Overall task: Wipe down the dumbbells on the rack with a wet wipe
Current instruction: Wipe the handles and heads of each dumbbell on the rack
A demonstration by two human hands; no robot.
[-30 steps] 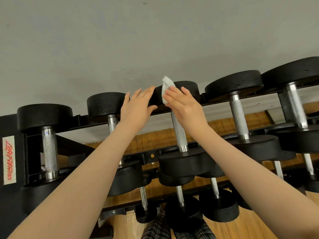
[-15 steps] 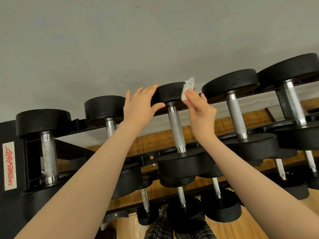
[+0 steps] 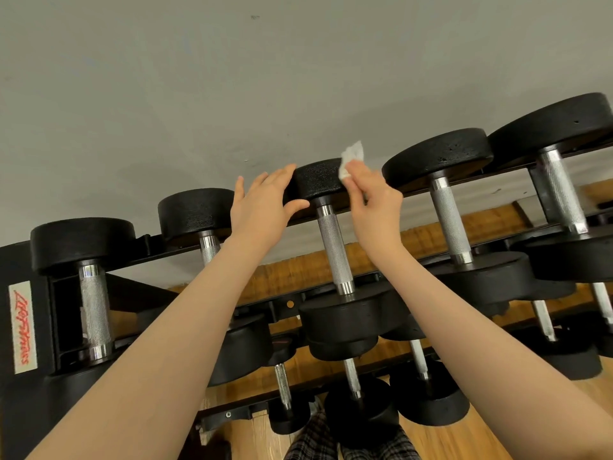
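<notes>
A black dumbbell with a knurled steel handle (image 3: 333, 250) lies on the top tier of the black rack (image 3: 20, 270), its far head (image 3: 316, 179) between my hands. My left hand (image 3: 262, 202) rests with straight fingers against the left side of that head, thumb under it. My right hand (image 3: 374, 197) holds a small white wet wipe (image 3: 351, 160) against the head's right edge; part of the wipe sticks up above my fingers.
Other black dumbbells fill the top tier: two to the left (image 3: 195, 212) (image 3: 83, 240) and two larger ones to the right (image 3: 438, 161) (image 3: 554, 122). Lower tiers hold more dumbbells (image 3: 361, 413). A grey wall (image 3: 265, 78) stands behind; wooden floor (image 3: 441, 439) lies below.
My right hand has carried the wipe from the left part of the far head across to its right edge. My left hand has stayed against the head's left side.
</notes>
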